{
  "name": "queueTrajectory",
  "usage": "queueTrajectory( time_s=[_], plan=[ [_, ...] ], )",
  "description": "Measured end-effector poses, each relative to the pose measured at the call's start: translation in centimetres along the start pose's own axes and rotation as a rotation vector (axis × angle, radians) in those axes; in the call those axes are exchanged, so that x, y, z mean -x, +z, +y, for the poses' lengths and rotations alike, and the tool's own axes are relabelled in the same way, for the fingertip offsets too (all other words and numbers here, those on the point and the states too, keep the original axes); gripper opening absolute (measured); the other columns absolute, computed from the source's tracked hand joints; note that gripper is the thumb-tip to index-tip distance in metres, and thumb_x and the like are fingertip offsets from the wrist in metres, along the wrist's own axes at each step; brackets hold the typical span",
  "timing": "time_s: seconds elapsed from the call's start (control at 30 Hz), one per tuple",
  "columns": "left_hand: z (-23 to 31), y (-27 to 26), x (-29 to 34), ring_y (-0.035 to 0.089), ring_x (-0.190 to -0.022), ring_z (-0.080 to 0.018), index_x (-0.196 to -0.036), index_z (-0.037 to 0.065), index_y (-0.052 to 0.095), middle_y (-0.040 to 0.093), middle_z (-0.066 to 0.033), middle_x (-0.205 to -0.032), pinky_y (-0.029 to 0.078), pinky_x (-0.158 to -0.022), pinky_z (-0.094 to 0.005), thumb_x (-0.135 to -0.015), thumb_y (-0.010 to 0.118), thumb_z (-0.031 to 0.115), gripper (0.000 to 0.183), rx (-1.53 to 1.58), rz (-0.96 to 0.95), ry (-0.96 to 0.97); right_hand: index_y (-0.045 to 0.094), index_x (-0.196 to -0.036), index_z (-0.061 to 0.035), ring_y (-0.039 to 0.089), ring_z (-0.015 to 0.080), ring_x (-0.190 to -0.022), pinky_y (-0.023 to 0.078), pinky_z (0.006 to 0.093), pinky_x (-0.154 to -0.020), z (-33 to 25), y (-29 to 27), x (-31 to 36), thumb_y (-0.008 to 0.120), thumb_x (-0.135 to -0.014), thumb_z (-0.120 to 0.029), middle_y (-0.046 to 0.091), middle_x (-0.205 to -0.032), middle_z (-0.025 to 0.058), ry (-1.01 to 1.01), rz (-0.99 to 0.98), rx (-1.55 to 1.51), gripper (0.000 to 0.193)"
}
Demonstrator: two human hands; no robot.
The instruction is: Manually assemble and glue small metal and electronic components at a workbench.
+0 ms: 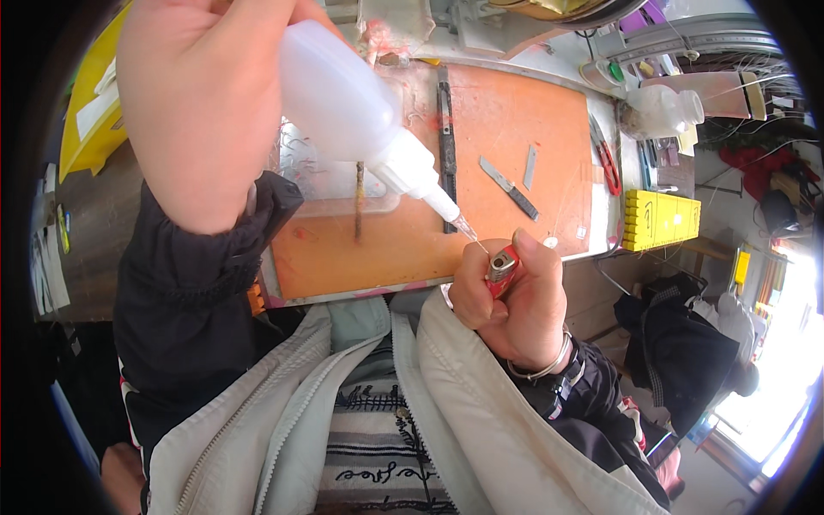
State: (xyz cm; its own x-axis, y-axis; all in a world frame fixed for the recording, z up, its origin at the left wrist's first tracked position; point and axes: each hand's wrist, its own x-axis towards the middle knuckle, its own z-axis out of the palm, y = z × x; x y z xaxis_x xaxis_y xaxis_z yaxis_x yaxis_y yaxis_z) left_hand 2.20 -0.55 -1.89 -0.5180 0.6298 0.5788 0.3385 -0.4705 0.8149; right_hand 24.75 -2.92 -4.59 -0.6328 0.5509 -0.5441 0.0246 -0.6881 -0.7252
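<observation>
My left hand [202, 112] is closed round a translucent white squeeze bottle [339, 94], raised high and tilted down to the right. A thin needle tip [464, 227] on its white nozzle ends close to my right hand [534, 300]. That hand is wrapped round a red lighter [503, 273], whose metal top faces up with the thumb beside it. From this view I see no flame. Under the bottle, a clear plastic lid or tray [378, 206] and a thin brown rod [359, 202] lie on the orange mat [524, 112].
A black cutter [446, 146], a small knife [509, 187] and a loose blade [530, 167] lie on the mat. Red-handled pliers [608, 159], a yellow block [661, 220] and a clear jar [665, 112] stand right. At left is a yellow bin [90, 112].
</observation>
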Motion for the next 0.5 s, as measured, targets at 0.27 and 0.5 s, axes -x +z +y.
queueTrajectory(
  time_s=[0.27, 0.5],
  plan=[
    [0.27, -0.05, -0.12, 0.052, -0.043, -0.0054, -0.087, 0.002, 0.052, 0.055, -0.0011, -0.072, 0.041, -0.036, -0.0163, -0.089, 0.051, 0.003, 0.002, 0.021, -0.01, -0.046, 0.039, -0.055, -0.0069, 0.024, 0.0096, -0.04, 0.021, 0.026, -0.042, -0.5, 0.6, -0.53, 0.026, -0.091, -0.051, 0.027, -0.043, -0.0043, 0.03, -0.007, 0.084, 0.058],
    [0.19, -0.24, -0.01, 0.053, -0.042, -0.0053, -0.088, 0.002, 0.052, 0.055, -0.0012, -0.072, 0.041, -0.036, -0.0163, -0.09, 0.051, 0.004, 0.003, 0.045, -0.006, -0.052, 0.039, -0.055, -0.007, 0.024, 0.0096, -0.04, 0.021, 0.0259, -0.042, -0.25, 0.68, -0.52, 0.027, -0.091, -0.049, 0.027, -0.043, -0.0042, 0.039, -0.007, 0.052, 0.056]
  ],
)
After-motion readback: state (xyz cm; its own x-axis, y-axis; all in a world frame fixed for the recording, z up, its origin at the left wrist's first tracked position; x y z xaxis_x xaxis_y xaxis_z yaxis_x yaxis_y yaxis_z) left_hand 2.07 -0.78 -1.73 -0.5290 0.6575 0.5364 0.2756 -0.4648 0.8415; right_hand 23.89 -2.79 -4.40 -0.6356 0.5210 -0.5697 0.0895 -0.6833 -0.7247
